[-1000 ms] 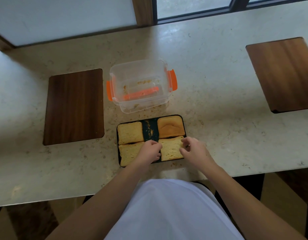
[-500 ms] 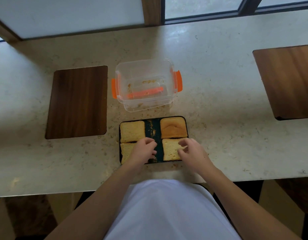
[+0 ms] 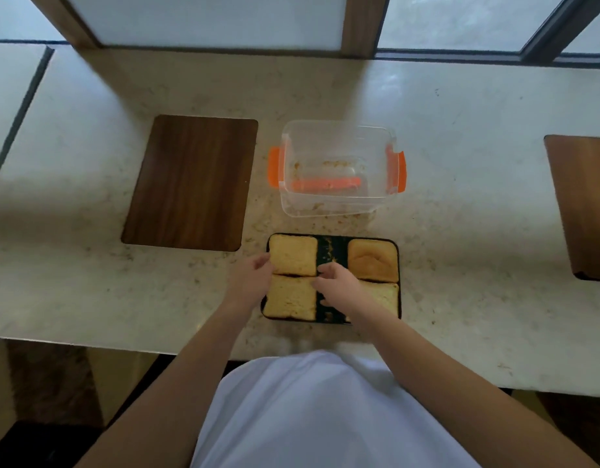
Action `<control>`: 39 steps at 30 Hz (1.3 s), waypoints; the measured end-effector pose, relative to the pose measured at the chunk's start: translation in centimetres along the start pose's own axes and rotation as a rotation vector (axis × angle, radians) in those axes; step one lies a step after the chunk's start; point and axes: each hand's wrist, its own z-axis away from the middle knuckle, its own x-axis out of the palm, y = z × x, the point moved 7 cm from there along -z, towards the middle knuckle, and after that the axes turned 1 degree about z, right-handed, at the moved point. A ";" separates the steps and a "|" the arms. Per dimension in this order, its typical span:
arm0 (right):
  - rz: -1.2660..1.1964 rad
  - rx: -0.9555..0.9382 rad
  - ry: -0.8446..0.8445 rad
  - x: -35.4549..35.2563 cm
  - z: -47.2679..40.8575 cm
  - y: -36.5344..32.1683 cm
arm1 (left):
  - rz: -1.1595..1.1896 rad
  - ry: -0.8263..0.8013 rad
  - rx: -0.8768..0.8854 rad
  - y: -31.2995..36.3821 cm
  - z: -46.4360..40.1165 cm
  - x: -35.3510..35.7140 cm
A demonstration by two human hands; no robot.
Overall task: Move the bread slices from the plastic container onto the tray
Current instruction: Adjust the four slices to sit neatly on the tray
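Observation:
A black tray (image 3: 333,248) lies near the counter's front edge with several bread slices on it: far left (image 3: 292,255), near left (image 3: 290,298), far right (image 3: 372,261) and near right (image 3: 386,297). My left hand (image 3: 251,280) touches the left edge of the left slices at the tray's side. My right hand (image 3: 339,287) rests over the tray's middle strip, fingertips at the right edge of the left slices, partly covering the near right slice. The clear plastic container (image 3: 337,163) with orange clips stands behind the tray and holds only crumbs.
A dark wooden board (image 3: 190,182) lies to the left of the container, another wooden board (image 3: 582,204) at the far right. Crumbs lie on the stone counter around the tray. A window frame runs along the back.
Both hands have shifted left: the left hand from the tray's middle to its left edge, the right hand from the near right slice to the middle strip. The camera view has also shifted.

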 end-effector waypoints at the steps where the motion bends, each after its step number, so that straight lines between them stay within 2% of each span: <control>1: 0.003 0.011 0.025 0.1 -0.4 -0.3 | -0.037 0.002 -0.001 0.1 -0.3 0.0; 9: 0.170 -0.015 0.132 0.6 -2.1 -1.1 | -0.151 0.060 0.035 0.2 -1.2 0.2; 24: 0.137 -0.022 0.181 -0.9 -1.5 0.0 | -0.143 -0.020 0.044 1.1 -0.9 2.3; 39: 0.140 -0.040 0.183 -1.8 -0.1 0.9 | -0.112 0.033 0.029 -0.4 0.3 0.4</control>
